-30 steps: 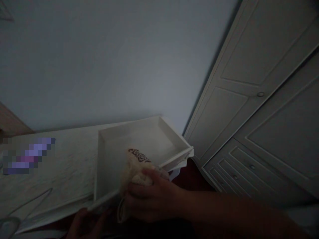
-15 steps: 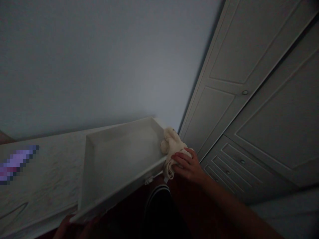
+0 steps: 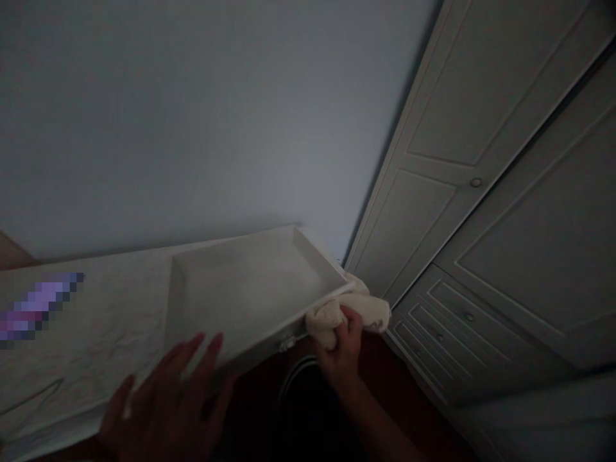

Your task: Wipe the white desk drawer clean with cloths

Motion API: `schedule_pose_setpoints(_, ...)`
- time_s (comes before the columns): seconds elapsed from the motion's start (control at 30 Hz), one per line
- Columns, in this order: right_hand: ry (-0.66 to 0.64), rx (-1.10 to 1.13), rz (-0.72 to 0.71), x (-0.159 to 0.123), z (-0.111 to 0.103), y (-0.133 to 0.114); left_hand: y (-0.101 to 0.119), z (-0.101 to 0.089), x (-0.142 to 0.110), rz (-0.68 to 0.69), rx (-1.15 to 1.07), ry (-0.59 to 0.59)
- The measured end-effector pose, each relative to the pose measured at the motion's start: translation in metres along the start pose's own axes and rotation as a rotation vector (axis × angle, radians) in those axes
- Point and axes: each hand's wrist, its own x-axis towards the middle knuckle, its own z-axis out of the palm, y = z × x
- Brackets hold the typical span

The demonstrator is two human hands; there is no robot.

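A white drawer rests on top of a pale, marbled surface, its open side up and nothing visible inside. My right hand grips a cream cloth, pressing it against the drawer's front panel near the right corner. Part of the cloth hangs out to the right, with a darker mark on its end. Over the drawer's near left corner, my left hand has its fingers spread and holds nothing. A small knob sticks out from the middle of the front panel.
A plain wall rises behind the surface. To the right stands a panelled wardrobe with small drawers low down. A blurred purple object and a thin cord lie on the left of the surface.
My right hand has brought the cloth from the drawer's right rim down onto its front panel. My left hand has come off the near left corner and risen, fingers spread.
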Motion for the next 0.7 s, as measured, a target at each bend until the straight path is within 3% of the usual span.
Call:
schedule_pose_setpoints(0.13, -0.151, 0.104, -0.175, -0.015, 0.005, -0.030, 0.022, 0.019, 0.030, 0.364, 0.194, -0.060)
schedule_pose_setpoints(0.23, -0.090, 0.016, -0.339, -0.006, 0.006, -0.016, 0.022, 0.027, 0.035, 0.388, 0.305, -0.133)
schedule_pose_setpoints(0.3, 0.035, -0.071, -0.264, 0.010, 0.006, 0.003, 0.019, 0.028, 0.034, 0.393, 0.324, -0.128)
schedule_pose_setpoints(0.37, 0.116, -0.085, -0.062, 0.033, 0.004, 0.021, 0.016, 0.028, 0.032, 0.402, 0.307, -0.130)
schedule_pose_setpoints(0.47, 0.064, -0.041, 0.145, 0.070, -0.005, 0.031, 0.012, 0.028, 0.030, 0.369, 0.287, -0.186)
schedule_pose_setpoints(0.57, -0.110, 0.048, 0.181, 0.097, -0.018, 0.011, 0.011, 0.027, 0.031, 0.376, 0.201, -0.199)
schedule_pose_setpoints(0.7, -0.195, 0.478, 0.254, 0.102, -0.024, -0.058, 0.025, 0.021, 0.040, 0.302, 0.012, -0.046)
